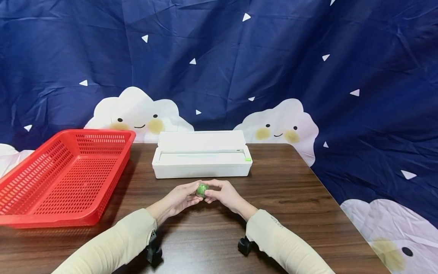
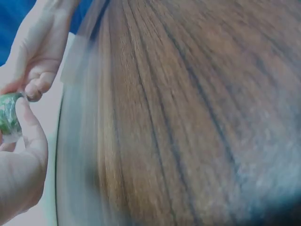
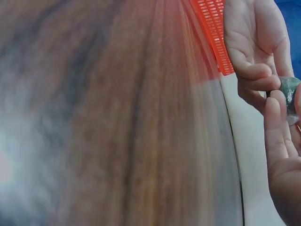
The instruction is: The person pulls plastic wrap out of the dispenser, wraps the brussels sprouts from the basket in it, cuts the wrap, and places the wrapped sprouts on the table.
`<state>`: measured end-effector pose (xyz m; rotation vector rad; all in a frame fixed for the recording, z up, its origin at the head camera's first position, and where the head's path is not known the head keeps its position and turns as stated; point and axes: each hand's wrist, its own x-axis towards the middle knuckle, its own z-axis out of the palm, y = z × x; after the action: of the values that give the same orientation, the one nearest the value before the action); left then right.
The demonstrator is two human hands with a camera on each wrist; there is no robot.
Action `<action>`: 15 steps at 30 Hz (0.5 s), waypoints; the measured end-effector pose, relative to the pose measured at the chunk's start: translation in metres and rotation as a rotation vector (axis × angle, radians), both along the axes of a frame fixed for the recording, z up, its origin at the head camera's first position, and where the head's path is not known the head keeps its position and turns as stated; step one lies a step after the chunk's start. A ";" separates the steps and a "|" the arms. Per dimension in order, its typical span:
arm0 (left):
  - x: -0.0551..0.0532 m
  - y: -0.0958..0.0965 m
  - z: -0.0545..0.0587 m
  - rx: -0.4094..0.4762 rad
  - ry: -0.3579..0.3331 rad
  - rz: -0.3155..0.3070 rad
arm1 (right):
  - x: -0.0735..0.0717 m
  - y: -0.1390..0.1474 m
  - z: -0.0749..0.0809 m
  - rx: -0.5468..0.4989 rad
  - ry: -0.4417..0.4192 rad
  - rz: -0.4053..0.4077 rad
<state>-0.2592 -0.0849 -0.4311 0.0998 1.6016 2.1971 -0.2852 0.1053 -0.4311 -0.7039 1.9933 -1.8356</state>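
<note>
Between both hands, just in front of the white box, is a small round green item in clear plastic film [image 1: 202,190]. My left hand [image 1: 181,198] holds it from the left, with thumb and fingers around its side. On the opposite side, my right hand [image 1: 224,194] pinches it between thumb and fingers. The left wrist view has the shiny wrapped item [image 2: 8,113] at the left edge, partly cut off. In the right wrist view, fingers of both hands meet around it and cover much of its surface.
A long white box [image 1: 202,171] with its lid raised and a small green tab at its right end stands behind the hands. To the left is a red perforated plastic basket [image 1: 92,213]. Dark wooden table [image 1: 291,198] beneath; a blue cloud-patterned cloth [image 1: 219,57] hangs behind.
</note>
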 end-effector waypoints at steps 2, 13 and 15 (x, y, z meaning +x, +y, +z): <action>0.000 0.001 0.000 0.005 0.002 0.017 | -0.001 -0.001 -0.002 -0.030 -0.027 -0.008; -0.002 0.003 -0.003 -0.001 -0.033 0.092 | 0.000 0.000 -0.002 -0.178 -0.188 0.004; -0.001 0.002 -0.003 -0.004 -0.048 0.088 | 0.001 0.000 -0.002 -0.188 -0.205 0.000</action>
<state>-0.2604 -0.0826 -0.4340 -0.0253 1.6127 2.2440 -0.2841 0.1050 -0.4334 -0.5408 1.7087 -2.0254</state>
